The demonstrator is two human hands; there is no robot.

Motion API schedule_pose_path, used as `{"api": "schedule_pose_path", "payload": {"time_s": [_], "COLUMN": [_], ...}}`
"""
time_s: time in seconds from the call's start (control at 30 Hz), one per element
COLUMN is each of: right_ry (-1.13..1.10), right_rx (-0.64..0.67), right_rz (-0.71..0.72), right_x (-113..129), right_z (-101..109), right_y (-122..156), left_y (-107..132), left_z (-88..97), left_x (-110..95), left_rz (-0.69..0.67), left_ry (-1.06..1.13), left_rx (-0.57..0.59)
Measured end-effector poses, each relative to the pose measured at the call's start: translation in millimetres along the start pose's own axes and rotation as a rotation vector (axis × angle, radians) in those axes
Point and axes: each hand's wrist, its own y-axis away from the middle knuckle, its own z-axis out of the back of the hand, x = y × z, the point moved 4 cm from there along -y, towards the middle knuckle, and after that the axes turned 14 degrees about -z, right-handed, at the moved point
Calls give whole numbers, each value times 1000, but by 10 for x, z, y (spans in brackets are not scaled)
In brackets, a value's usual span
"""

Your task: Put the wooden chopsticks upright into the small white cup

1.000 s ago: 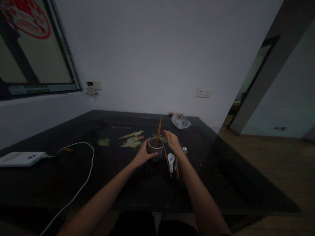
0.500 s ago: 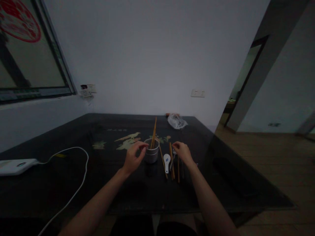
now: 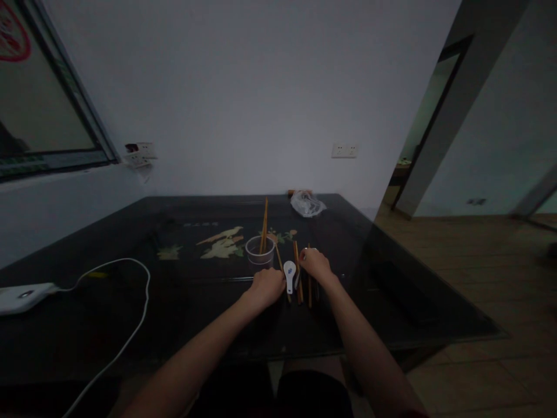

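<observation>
A small clear cup [image 3: 260,250] stands on the dark table [image 3: 195,313] with chopsticks [image 3: 264,224] standing upright in it. To the right of the cup lie a white spoon [image 3: 289,271] and several loose chopsticks [image 3: 297,273]. My left hand [image 3: 266,286] rests just in front of the cup, fingers curled at the near end of a chopstick; what it holds is hidden. My right hand [image 3: 315,265] lies over the loose chopsticks, fingers bent down on them.
A white device [image 3: 21,295] with a white cable [image 3: 130,278] lies at the left of the table. A crumpled plastic bag [image 3: 307,204] sits at the far edge. Wooden floor [image 3: 478,273] and a doorway lie to the right.
My left hand left the cup's side and moved down and right to the chopsticks in front of it. My right hand moved from the cup onto the loose chopsticks. The view turned right.
</observation>
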Motion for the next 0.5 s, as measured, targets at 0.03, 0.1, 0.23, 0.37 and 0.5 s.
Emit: {"api": "schedule_pose_path", "payload": {"time_s": [0.03,0.1,0.23,0.37,0.5], "right_ry": [10,28,46,55,76], "right_rx": [3,13,49,69,86], "right_rz": [-3,-11,-22,-25,-5], "right_x": [5,13,22,3,-26], "right_z": [2,1,-22,-40,-42], "right_y": [14,34,32,1,-11], "left_y": [-19,-37,-46,-45,-17], "left_z": [-11,-30,-67,-85,-75], "left_x": [6,23,35,22,26], "left_rz": [12,40,69,76,82], "left_ry": [12,29,35,30,28], "left_rx": [-6,-19,-44,-47,-25]}}
